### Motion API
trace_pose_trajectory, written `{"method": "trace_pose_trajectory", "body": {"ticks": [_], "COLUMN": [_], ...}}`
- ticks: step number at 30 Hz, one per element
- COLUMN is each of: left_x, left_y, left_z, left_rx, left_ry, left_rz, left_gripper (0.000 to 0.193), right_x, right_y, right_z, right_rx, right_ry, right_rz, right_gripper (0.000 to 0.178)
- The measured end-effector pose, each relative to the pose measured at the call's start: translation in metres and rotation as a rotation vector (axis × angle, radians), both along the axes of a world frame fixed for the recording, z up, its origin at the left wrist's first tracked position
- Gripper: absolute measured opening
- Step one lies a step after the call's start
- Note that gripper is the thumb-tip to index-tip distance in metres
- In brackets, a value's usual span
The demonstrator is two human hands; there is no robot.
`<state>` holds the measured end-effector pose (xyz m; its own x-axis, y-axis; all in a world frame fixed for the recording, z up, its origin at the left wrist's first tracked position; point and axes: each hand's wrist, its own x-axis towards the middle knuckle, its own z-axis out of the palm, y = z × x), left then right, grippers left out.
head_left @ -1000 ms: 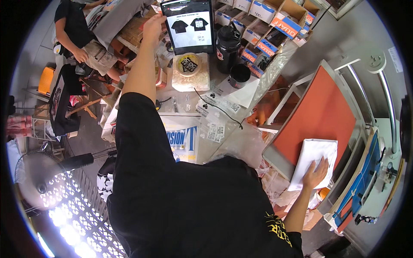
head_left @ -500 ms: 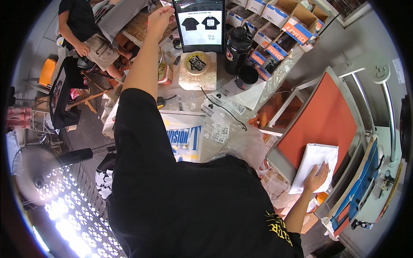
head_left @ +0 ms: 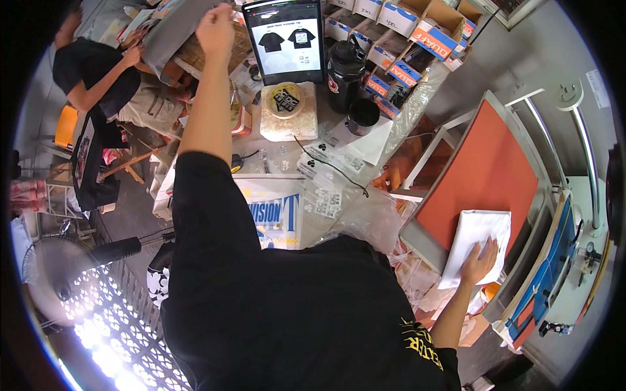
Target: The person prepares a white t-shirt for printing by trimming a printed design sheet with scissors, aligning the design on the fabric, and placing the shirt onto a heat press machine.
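My left arm stretches far forward, and my left hand (head_left: 216,29) hangs just left of an upright tablet (head_left: 284,42). Its fingers are curled together; whatever is in them, if anything, is hidden. A picture of two dark T-shirts fills part of the tablet's screen. On the right, my right hand (head_left: 479,262) lies flat, fingers extended, on a folded white cloth (head_left: 466,238). That cloth rests over the near edge of a tilted red-orange padded board (head_left: 479,173). Before the tablet, a round tape roll (head_left: 285,100) sits on a pale block (head_left: 288,127).
A black jug (head_left: 344,75) and a black cup (head_left: 362,117) stand right of the block. Behind them are stacked shirt boxes (head_left: 411,26). Clear plastic bags (head_left: 355,221) cover the near tabletop. A fan (head_left: 55,280) is at lower left; another person (head_left: 98,72) works far left.
My left hand has drawn away from the tablet's edge, to the left. My right hand stays on the white cloth. The other person has leaned in toward the grey fabric. The view has shifted slightly.
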<state>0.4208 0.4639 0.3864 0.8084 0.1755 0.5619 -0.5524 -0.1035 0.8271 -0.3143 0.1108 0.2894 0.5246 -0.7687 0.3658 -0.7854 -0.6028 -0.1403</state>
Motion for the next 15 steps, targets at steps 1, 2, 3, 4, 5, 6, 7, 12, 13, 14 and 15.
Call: {"method": "trace_pose_trajectory", "body": {"ticks": [1, 2, 3, 4, 5, 6, 7, 12, 13, 14, 15], "left_x": [-0.014, -0.044, -0.097, -0.123, -0.157, -0.195, -0.232, -0.303, -0.308, -0.311, -0.313], "left_y": [0.003, 0.002, -0.006, -0.002, 0.003, 0.012, 0.022, 0.030, 0.033, 0.036, 0.040], "left_z": [0.016, 0.043, 0.080, 0.105, 0.124, 0.144, 0.164, 0.193, 0.196, 0.198, 0.199], "left_rx": [-0.146, -0.090, 0.068, -0.248, -0.351, -0.388, -0.398, -0.392, -0.385, -0.379, -0.377], "left_ry": [-0.092, -0.286, -0.425, -0.561, -0.649, -0.710, -0.758, -0.747, -0.750, -0.749, -0.742], "left_rz": [-0.158, -0.157, 0.009, -0.265, -0.438, -0.588, -0.735, -1.072, -1.072, -1.073, -1.065], "left_gripper": [0.014, 0.013, 0.010, 0.020, 0.019, 0.019, 0.019, 0.019, 0.019, 0.019, 0.019], "right_x": [-0.001, -0.001, -0.006, -0.004, -0.006, -0.006, -0.004, -0.008, -0.005, -0.002, -0.001], "right_y": [0.001, 0.003, 0.004, 0.000, -0.002, -0.003, -0.003, -0.001, 0.000, -0.002, -0.002], "right_z": [0.001, 0.000, 0.000, -0.001, -0.002, -0.001, -0.001, 0.001, 0.001, 0.000, -0.001], "right_rx": [0.001, 0.003, 0.002, 0.002, 0.000, 0.002, 0.001, 0.002, 0.007, 0.000, -0.008], "right_ry": [0.004, 0.007, 0.019, 0.021, 0.034, 0.029, 0.020, 0.013, 0.006, 0.008, 0.016], "right_rz": [-0.009, -0.019, -0.029, -0.013, -0.007, -0.004, 0.003, 0.001, -0.006, 0.000, 0.005], "right_gripper": [0.044, 0.044, 0.044, 0.044, 0.044, 0.044, 0.044, 0.044, 0.043, 0.043, 0.043]}}
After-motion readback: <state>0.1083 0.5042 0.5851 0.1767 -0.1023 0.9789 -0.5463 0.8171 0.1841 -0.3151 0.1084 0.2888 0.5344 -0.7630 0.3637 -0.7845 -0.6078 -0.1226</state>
